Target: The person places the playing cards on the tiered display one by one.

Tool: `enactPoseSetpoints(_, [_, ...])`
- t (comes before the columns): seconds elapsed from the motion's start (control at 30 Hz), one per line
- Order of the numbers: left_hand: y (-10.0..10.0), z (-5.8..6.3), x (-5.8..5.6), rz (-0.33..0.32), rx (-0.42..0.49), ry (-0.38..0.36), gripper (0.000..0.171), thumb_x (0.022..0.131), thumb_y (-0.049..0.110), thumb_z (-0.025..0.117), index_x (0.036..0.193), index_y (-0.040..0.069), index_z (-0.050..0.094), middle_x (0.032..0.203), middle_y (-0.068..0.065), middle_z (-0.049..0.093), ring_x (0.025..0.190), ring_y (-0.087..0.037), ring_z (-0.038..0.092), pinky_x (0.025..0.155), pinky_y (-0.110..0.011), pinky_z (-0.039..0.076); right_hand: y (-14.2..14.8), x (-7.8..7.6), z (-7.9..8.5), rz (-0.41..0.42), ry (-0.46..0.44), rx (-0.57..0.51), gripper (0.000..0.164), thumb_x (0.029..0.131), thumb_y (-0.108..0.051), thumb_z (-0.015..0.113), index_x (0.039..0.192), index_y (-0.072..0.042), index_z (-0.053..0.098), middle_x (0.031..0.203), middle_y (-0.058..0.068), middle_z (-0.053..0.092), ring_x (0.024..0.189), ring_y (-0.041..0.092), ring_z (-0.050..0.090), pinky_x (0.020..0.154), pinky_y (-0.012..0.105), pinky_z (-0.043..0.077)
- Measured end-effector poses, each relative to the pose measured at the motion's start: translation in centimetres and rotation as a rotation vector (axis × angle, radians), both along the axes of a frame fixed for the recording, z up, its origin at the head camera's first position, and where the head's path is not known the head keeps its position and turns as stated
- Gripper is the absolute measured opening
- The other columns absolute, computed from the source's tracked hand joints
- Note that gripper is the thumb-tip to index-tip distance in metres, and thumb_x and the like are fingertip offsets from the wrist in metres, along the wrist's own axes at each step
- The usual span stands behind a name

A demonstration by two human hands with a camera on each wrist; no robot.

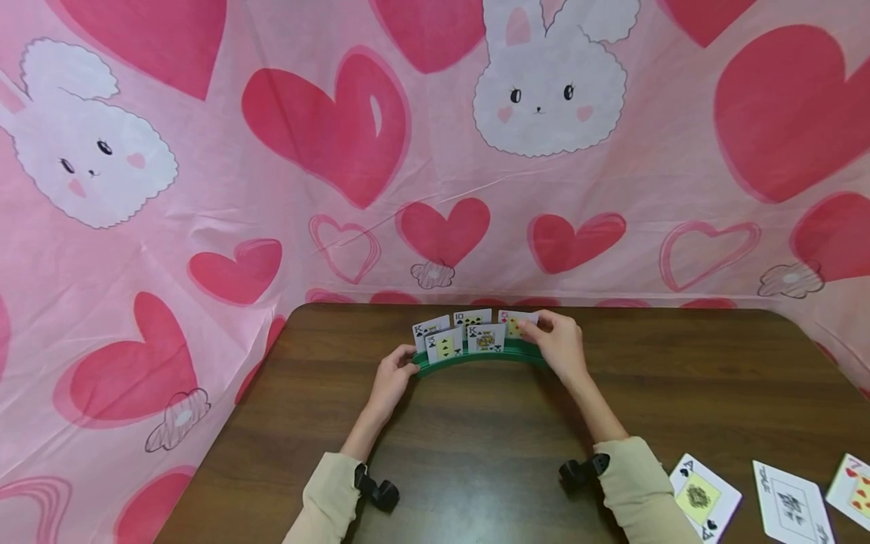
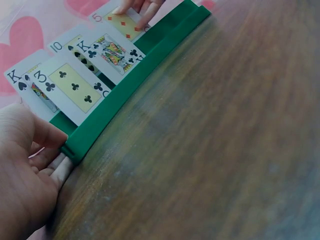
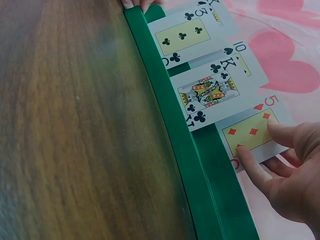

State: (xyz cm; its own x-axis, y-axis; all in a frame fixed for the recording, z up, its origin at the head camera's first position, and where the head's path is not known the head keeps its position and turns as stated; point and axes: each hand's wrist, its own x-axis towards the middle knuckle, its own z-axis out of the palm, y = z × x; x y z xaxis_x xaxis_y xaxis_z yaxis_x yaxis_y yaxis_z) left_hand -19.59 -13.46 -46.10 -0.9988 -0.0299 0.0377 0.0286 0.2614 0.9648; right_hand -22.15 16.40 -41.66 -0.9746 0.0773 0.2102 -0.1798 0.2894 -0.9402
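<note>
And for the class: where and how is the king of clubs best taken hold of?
Likely by its top edge, pinched from above: the king of clubs stands on edge, its base tucked behind the front wall of the green holder, while its top rises clear.

On the table (image 1: 476,453) stands the card holder (image 2: 125,87); in its front row, the three of clubs (image 2: 75,86) is left of the king of clubs (image 2: 112,54); behind, left to right, king of spades (image 2: 26,79), ten of spades (image 1: 472,316), five of diamonds (image 3: 253,131).
</note>
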Motion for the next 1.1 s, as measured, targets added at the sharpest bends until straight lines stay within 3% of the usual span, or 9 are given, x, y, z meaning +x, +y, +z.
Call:
enactPoseSetpoints(0.07, [-0.1, -0.9, -0.5, 0.002, 0.000, 0.007, 0.029, 0.096, -0.003, 0.056, 0.123, -0.006, 0.066, 0.129, -0.023, 0.063, 0.111, -0.030, 0.058, 0.093, -0.039, 0.046, 0.4, 0.1, 0.0, -0.008, 0.002, 0.051, 0.027, 0.095, -0.015, 0.077, 0.106, 0.010, 0.072, 0.100, 0.024, 0.074, 0.081, 0.014, 0.073, 0.072, 0.016, 0.054])
enactPoseSetpoints(0.23, [0.0, -1.0, -0.4, 0.003, -0.007, 0.016, 0.029, 0.094, -0.003, 0.056, 0.121, -0.007, 0.066, 0.126, -0.023, 0.063, 0.109, -0.031, 0.057, 0.092, -0.040, 0.046, 2.2, 0.6, 0.4, -0.003, 0.038, 0.205, 0.035, 0.094, -0.017, 0.078, 0.120, 0.006, 0.070, 0.112, 0.024, 0.073, 0.099, 0.034, 0.072, 0.079, 0.013, 0.050])
enactPoseSetpoints(0.37, [-0.2, -1.3, -0.8, 0.016, -0.007, 0.037, 0.028, 0.093, -0.003, 0.057, 0.119, -0.006, 0.067, 0.123, -0.023, 0.065, 0.106, -0.030, 0.059, 0.087, -0.034, 0.046, 4.7, 1.2, 1.5, 0.007, 0.085, 0.257, 0.037, 0.095, -0.017, 0.076, 0.123, 0.006, 0.068, 0.115, 0.025, 0.072, 0.103, 0.039, 0.071, 0.078, 0.008, 0.045])
enactPoseSetpoints(0.5, [-0.3, -1.1, -0.9, 0.012, -0.003, 0.048, 0.028, 0.093, -0.003, 0.057, 0.119, -0.007, 0.067, 0.122, -0.024, 0.066, 0.105, -0.030, 0.060, 0.085, -0.032, 0.047, 8.4, 2.0, 2.1, -0.052, 0.124, 0.357, 0.034, 0.096, -0.018, 0.076, 0.119, 0.006, 0.070, 0.111, 0.024, 0.073, 0.092, 0.014, 0.071, 0.073, 0.008, 0.045])
enactPoseSetpoints(0.67, [-0.5, -0.9, -1.1, 0.025, -0.003, 0.042, 0.028, 0.093, -0.003, 0.057, 0.119, -0.006, 0.068, 0.123, -0.022, 0.066, 0.106, -0.030, 0.059, 0.088, -0.034, 0.045, 13.7, 3.5, 1.7, -0.119, 0.117, 0.459, 0.034, 0.096, -0.022, 0.075, 0.117, 0.005, 0.071, 0.109, 0.025, 0.073, 0.080, -0.021, 0.050, 0.068, 0.010, 0.043])
enactPoseSetpoints(0.77, [-0.6, -0.7, -1.3, 0.024, -0.012, 0.048, 0.028, 0.093, -0.003, 0.058, 0.120, -0.006, 0.068, 0.124, -0.022, 0.066, 0.106, -0.031, 0.058, 0.089, -0.035, 0.045, 17.0, 4.8, 1.3, -0.155, 0.122, 0.510, 0.033, 0.095, -0.021, 0.076, 0.116, 0.005, 0.071, 0.105, 0.022, 0.075, 0.080, -0.025, 0.047, 0.069, 0.012, 0.041])
enactPoseSetpoints(0.9, [-0.7, -0.6, -1.3, 0.021, -0.008, 0.052, 0.028, 0.093, -0.003, 0.058, 0.120, -0.005, 0.068, 0.123, -0.022, 0.066, 0.105, -0.030, 0.059, 0.088, -0.034, 0.046, 21.2, 6.9, 0.8, -0.201, 0.102, 0.579, 0.036, 0.093, -0.022, 0.078, 0.116, 0.005, 0.070, 0.094, 0.006, 0.077, 0.079, -0.029, 0.043, 0.068, 0.017, 0.039])
enactPoseSetpoints(1.0, [-0.9, -0.6, -1.4, 0.026, -0.004, 0.053, 0.028, 0.093, -0.003, 0.058, 0.119, -0.005, 0.069, 0.123, -0.022, 0.067, 0.105, -0.029, 0.059, 0.087, -0.033, 0.045, 24.2, 8.5, 0.4, -0.238, 0.063, 0.649, 0.041, 0.093, -0.024, 0.079, 0.116, 0.008, 0.068, 0.095, 0.013, 0.077, 0.078, -0.031, 0.036, 0.068, 0.023, 0.035])
enactPoseSetpoints(1.1, [-1.0, -0.6, -1.4, 0.023, -0.006, 0.049, 0.028, 0.094, -0.003, 0.057, 0.120, -0.005, 0.068, 0.125, -0.022, 0.066, 0.107, -0.029, 0.059, 0.089, -0.034, 0.045, 27.1, 10.0, 0.0, -0.265, 0.010, 0.706, 0.049, 0.092, -0.024, 0.080, 0.117, 0.014, 0.063, 0.101, 0.033, 0.070, 0.076, -0.031, 0.031, 0.067, 0.023, 0.031])
